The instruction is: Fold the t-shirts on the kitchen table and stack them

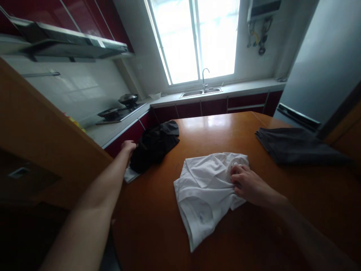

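Observation:
A white T-shirt (204, 188) lies partly folded and rumpled on the wooden table, its collar toward me. My right hand (246, 183) is at the shirt's right side, fingers curled and closed on a bunched bit of its cloth. Off to the left, a heap of black clothing (153, 146) rests at the table's edge. My left hand (129, 146) reaches out to the heap's left side and appears closed on its edge; the fingertips are partly hidden. Some white cloth (130, 175) pokes out from under the black heap.
A folded dark grey garment (299, 146) lies on the right of the wooden table (214, 131). Beyond are a counter with a sink (200, 92), a stove with a pan (108, 113) and a lidded wok (128, 99). A refrigerator (318, 64) stands at the right.

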The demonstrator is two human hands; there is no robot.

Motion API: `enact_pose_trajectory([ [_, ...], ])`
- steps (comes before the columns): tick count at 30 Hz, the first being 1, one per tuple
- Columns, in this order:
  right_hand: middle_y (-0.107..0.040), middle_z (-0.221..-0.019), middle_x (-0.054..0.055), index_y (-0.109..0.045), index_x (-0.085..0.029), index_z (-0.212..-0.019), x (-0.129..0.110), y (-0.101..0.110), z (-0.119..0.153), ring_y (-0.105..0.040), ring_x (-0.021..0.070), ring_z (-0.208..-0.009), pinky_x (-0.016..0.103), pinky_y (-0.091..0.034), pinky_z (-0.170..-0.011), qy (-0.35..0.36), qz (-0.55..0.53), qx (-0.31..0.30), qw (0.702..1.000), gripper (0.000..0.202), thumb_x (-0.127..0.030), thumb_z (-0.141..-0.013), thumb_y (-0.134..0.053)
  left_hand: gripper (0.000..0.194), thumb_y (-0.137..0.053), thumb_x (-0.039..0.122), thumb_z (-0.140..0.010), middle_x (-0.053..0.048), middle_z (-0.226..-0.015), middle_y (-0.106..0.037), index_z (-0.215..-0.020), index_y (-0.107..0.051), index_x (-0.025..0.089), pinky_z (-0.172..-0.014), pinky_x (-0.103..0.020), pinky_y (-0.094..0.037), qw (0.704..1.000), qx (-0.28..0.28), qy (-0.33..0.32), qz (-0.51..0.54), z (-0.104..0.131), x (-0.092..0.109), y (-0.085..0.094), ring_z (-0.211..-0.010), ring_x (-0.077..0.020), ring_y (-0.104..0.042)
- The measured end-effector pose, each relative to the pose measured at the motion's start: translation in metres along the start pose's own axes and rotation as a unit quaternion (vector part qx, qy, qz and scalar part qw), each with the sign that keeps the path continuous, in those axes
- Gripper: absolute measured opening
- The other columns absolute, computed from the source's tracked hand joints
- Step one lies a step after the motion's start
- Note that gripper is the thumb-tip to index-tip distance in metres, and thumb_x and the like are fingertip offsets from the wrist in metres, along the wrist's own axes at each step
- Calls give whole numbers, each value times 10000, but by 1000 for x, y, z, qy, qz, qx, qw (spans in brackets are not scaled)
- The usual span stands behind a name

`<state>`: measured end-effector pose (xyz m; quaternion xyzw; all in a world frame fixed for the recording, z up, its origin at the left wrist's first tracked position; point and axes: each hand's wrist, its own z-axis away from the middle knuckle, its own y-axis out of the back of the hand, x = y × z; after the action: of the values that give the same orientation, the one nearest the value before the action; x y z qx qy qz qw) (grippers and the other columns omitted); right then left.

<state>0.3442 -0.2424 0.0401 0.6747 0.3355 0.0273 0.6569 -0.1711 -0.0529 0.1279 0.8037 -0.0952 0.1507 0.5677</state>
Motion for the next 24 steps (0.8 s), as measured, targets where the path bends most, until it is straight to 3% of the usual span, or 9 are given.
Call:
enact_pose_trajectory([
  [3,-621,-1091,79,-665,-236,-725,0,0,1,-531,274,-1055,417,-465,-943,3,7,2,1000,84,-179,-762,-617,299,-634,311,-861,-231,-1104,-670,-1064,-699,102,-1063,-624,-373,994,102,36,-4,22,-5,-6,-1203,-432,-562],
  [5,-626,-1096,77,-671,-236,-726,-1,1,2,-533,274,-1069,411,-467,-944,6,4,3,1000,97,-165,-757,-614,308,-564,219,-889,-211,-1214,-631,-1153,-658,91,-1126,-582,-328,989,146,8,6,36,6,-18,-1271,-386,-514],
  [7,-630,-1103,71,-677,-234,-725,-2,2,2,-538,269,-1083,407,-466,-956,10,-2,6,1000,120,-151,-762,-599,329,-525,144,-878,-163,-1247,-624,-1186,-639,111,-1144,-503,-352,987,150,-53,21,57,28,-35,-1258,-314,-527],
  [9,-636,-1104,64,-691,-235,-749,-1,3,1,-551,258,-1087,397,-463,-968,22,-15,4,1000,138,-167,-798,-582,282,-524,139,-870,-87,-1155,-670,-1104,-675,184,-1085,-400,-440,985,112,-126,41,85,57,-56,-1150,-243,-598],
  [12,-641,-1166,55,-713,-252,-935,1,5,-1,-595,232,-1042,367,-486,-916,1,-35,48,998,180,-231,-881,-542,205,-528,170,-896,-77,-1055,-691,-1000,-701,203,-989,-357,-509,953,-20,-273,127,131,100,-92,-1047,-220,-645],
  [16,-627,-1264,72,-669,-282,-1174,9,5,1,-594,273,-1110,384,-490,-901,-111,9,168,979,293,-347,-910,-559,239,-575,206,-917,-103,-1213,-674,-1110,-717,209,-1033,-402,-487,926,-100,-314,182,166,134,-125,-1138,-241,-635],
  [20,-643,-1257,125,-619,-251,-1306,22,-5,4,-614,316,-1111,401,-495,-894,-181,28,149,972,535,-530,-850,-638,537,-767,298,-809,-111,-1351,-629,-1329,-637,258,-1029,-408,-487,867,-226,-400,194,163,145,-131,-1221,-279,-607],
  [22,-680,-1187,135,-627,-218,-1282,29,-10,2,-647,303,-1056,375,-497,-858,-209,18,137,968,520,-489,-840,-652,595,-817,338,-759,-99,-1306,-653,-1325,-643,284,-984,-395,-497,867,-233,-405,173,159,149,-126,-1175,-288,-625],
  [24,-722,-1040,112,-665,-208,-1170,37,-12,-3,-677,274,-956,332,-496,-784,-240,-12,135,961,399,-407,-824,-658,470,-795,364,-777,-75,-1160,-702,-1228,-695,279,-894,-354,-505,882,-228,-386,143,158,154,-119,-1031,-264,-662],
])
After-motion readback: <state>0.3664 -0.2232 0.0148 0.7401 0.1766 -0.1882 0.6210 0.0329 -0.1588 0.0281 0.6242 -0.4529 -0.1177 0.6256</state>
